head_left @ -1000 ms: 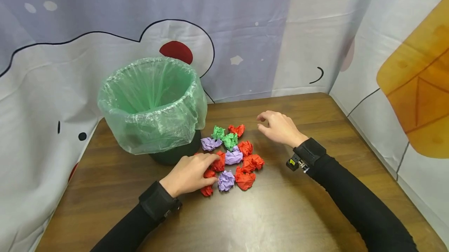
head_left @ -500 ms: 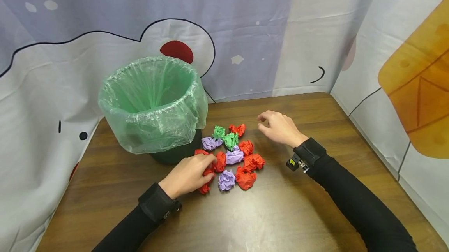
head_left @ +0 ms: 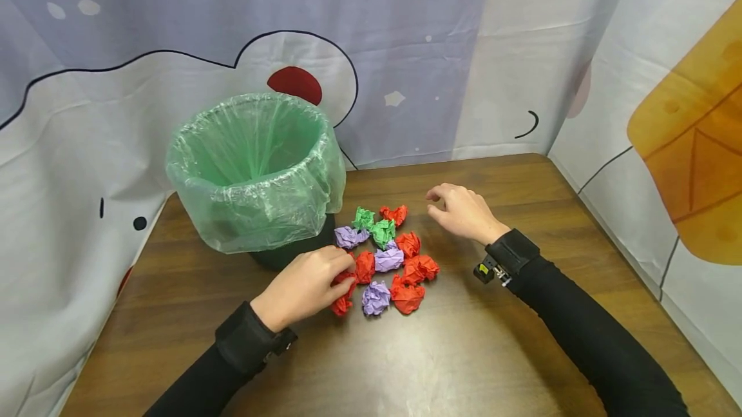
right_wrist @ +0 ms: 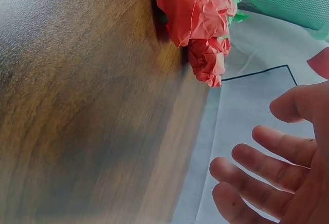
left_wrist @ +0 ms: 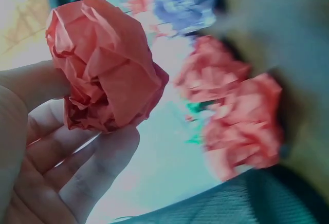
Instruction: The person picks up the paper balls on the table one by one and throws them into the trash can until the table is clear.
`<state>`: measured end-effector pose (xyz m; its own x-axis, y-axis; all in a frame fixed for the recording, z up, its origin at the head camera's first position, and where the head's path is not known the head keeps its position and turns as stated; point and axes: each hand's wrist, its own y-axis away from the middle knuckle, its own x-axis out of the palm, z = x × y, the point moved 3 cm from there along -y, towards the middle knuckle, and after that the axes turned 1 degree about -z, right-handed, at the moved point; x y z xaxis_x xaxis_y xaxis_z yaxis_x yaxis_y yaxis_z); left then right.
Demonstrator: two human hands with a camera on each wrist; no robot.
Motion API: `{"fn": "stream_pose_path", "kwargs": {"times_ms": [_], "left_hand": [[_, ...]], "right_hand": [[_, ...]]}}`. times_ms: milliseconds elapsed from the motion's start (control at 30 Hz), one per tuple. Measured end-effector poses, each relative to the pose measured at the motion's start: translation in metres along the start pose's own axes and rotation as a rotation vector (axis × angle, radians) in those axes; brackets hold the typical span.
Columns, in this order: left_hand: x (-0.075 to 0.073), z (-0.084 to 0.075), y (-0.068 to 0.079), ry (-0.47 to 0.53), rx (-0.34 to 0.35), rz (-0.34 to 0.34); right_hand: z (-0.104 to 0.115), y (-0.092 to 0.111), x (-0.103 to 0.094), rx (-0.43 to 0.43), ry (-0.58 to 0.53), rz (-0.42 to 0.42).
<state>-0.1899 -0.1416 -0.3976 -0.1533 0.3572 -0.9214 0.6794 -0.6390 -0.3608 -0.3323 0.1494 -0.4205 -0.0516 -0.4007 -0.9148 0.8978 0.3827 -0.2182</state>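
Your left hand [head_left: 304, 287]: thumb and fingers pinching crumpled red paper ball [left_wrist: 108, 64], near dark bin [head_left: 288, 254] with translucent green plastic liner [head_left: 257, 211]. Your right hand [head_left: 464, 214]: loosely curved, empty, beside crumpled red, green, purple paper balls [head_left: 389, 260] on brown wooden table [head_left: 464, 339].

Red paper ball [left_wrist: 105, 64] in the left fingers [left_wrist: 110, 162]; near them, purple balls [head_left: 376, 298] and green balls [head_left: 383, 233]; beneath, brown wood-grained table [head_left: 475, 352].

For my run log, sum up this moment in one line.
Left hand: gripping red paper ball; right hand: holding nothing; other paper balls: on table; bin: green liner over rim
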Motion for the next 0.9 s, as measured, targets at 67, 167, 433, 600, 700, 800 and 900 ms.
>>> {"fn": "stream_pose_path", "kwargs": {"times_ms": [67,167,433,600,700,800,900], "left_hand": [[-0.012,-0.005,-0.003,0.005,0.031,-0.044],[-0.031,-0.014,-0.007,0.020,0.087,-0.123],[-0.089,-0.040,-0.020,0.046,0.217,-0.334],[-0.124,-0.046,-0.025,0.028,0.256,-0.500],[-0.143,-0.039,-0.027,-0.002,0.208,-0.578],[-0.159,-0.029,-0.028,-0.033,0.125,-0.644],[-0.170,-0.017,-0.027,-0.034,0.030,-0.710]], "right_hand": [[0.000,0.000,0.000,0.002,0.002,-0.002],[-0.001,0.001,0.000,0.002,-0.001,0.000],[-0.001,0.002,0.000,0.006,-0.011,0.000],[0.000,0.003,0.002,0.004,-0.008,0.007],[0.000,0.003,0.002,0.003,-0.008,0.012],[0.000,0.003,0.002,0.000,-0.010,0.014],[0.001,0.004,0.002,-0.005,-0.014,0.014]]}}
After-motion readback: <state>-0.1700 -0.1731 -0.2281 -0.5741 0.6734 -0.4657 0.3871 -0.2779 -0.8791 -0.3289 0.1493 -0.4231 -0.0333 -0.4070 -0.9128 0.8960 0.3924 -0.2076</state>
